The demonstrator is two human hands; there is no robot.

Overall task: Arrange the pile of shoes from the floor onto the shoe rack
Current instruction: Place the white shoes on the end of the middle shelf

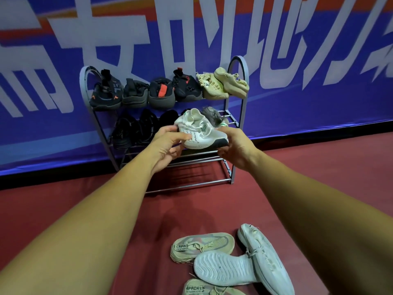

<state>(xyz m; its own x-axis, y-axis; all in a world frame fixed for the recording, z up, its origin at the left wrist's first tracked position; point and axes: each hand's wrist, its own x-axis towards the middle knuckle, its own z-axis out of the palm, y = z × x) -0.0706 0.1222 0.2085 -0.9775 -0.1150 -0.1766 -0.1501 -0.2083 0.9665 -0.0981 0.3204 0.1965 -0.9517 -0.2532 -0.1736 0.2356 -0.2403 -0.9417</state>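
A white sneaker (pixel 201 130) with green trim hangs in front of the middle shelf of the grey metal shoe rack (pixel 238 67). My left hand (pixel 168 145) grips its heel end and my right hand (pixel 236 147) holds its dark-soled toe end. The top shelf carries several dark shoes (pixel 136 92) and a beige pair (pixel 223 84). Black shoes (pixel 136 128) and a grey shoe (pixel 213 116) sit on the middle shelf. The lower bars (pixel 191 184) are bare. A pile of pale shoes (pixel 229 260) lies on the floor near me.
The rack stands against a blue banner wall (pixel 319 81) with large white lettering. Red floor (pixel 319 177) spreads around the rack and under the pile. One white shoe (pixel 223 269) in the pile lies sole up.
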